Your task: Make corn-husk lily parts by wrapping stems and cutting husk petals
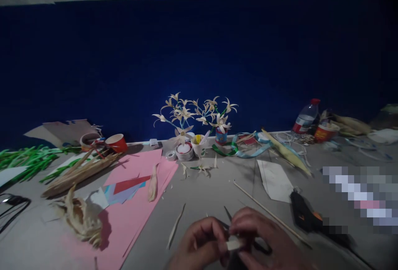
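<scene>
A short pale strip of corn husk point(234, 244) spans the gap between my two hands at the bottom middle. My left hand point(200, 243) pinches its left end between thumb and finger. Closed around the other end is my right hand point(269, 241), its fingertips partly hidden. Dark scissors show about the right hand, with a blade point(228, 213) pointing up and away and a black handle loop point(264, 248) below the fingers; whether they are held or lie beneath, I cannot tell. A narrow husk piece point(176, 226) lies left of my left hand.
A thin stick point(267, 210) and a black glue gun point(306, 216) lie to the right. Pink paper point(139, 203) and dried husks point(79, 220) lie to the left. Husk flowers point(183, 114) in cups, ribbons point(255, 150) and a bottle point(306, 119) stand or lie at the back.
</scene>
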`<state>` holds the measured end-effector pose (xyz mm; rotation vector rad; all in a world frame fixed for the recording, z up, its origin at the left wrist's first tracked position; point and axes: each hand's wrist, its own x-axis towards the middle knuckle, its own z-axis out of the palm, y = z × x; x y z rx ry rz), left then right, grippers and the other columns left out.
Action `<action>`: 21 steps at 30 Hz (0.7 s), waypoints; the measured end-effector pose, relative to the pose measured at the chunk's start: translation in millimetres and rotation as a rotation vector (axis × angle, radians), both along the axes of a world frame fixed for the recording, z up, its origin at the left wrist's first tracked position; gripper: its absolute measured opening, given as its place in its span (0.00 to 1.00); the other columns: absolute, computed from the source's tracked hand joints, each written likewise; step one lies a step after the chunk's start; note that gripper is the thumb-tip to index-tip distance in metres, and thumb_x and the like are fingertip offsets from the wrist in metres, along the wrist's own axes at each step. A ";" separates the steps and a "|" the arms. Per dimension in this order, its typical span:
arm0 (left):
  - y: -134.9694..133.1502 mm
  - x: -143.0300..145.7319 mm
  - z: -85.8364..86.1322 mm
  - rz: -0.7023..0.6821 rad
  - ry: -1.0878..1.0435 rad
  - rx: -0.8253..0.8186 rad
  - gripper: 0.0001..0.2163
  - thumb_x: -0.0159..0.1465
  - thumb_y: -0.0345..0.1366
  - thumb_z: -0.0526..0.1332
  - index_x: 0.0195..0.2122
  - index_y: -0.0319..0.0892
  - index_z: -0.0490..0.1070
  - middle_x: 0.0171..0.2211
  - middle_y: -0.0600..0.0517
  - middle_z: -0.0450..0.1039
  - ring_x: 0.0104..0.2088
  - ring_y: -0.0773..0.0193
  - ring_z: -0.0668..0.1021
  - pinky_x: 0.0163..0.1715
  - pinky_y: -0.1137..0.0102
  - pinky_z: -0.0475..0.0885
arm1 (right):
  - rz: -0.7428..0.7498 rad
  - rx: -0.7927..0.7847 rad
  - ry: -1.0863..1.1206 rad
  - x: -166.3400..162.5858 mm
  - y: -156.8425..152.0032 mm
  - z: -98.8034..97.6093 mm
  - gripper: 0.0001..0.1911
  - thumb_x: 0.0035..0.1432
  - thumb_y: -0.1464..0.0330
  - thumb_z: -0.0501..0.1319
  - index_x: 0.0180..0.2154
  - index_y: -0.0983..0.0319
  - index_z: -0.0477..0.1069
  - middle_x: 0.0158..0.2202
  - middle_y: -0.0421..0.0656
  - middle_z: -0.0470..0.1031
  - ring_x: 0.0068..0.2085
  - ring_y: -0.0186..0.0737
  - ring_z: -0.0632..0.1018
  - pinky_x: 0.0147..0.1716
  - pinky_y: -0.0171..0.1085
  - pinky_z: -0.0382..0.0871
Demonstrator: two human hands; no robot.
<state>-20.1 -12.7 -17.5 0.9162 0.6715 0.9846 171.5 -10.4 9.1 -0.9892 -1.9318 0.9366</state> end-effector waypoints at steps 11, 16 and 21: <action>-0.9 -5.3 -9.4 0.122 -0.055 -0.091 0.08 0.50 0.36 0.67 0.21 0.39 0.69 0.17 0.56 0.67 0.21 0.69 0.66 0.35 0.69 0.64 | -0.086 0.593 -0.043 9.3 5.0 -16.0 0.20 0.55 0.78 0.63 0.45 0.49 0.72 0.38 0.43 0.82 0.37 0.43 0.81 0.36 0.36 0.74; -3.1 -3.5 5.5 0.148 0.061 0.032 0.12 0.55 0.42 0.68 0.28 0.37 0.74 0.26 0.51 0.72 0.32 0.63 0.71 0.36 0.69 0.61 | -0.138 0.567 -0.085 11.4 3.4 -32.6 0.14 0.55 0.76 0.64 0.40 0.51 0.75 0.41 0.46 0.80 0.39 0.43 0.81 0.38 0.35 0.75; 0.6 4.4 -4.3 0.044 0.003 0.049 0.12 0.52 0.41 0.71 0.27 0.38 0.72 0.25 0.53 0.70 0.27 0.67 0.69 0.31 0.72 0.62 | -0.053 0.530 -0.053 7.8 4.7 -31.6 0.15 0.56 0.76 0.64 0.42 0.51 0.74 0.40 0.45 0.80 0.39 0.41 0.81 0.39 0.34 0.75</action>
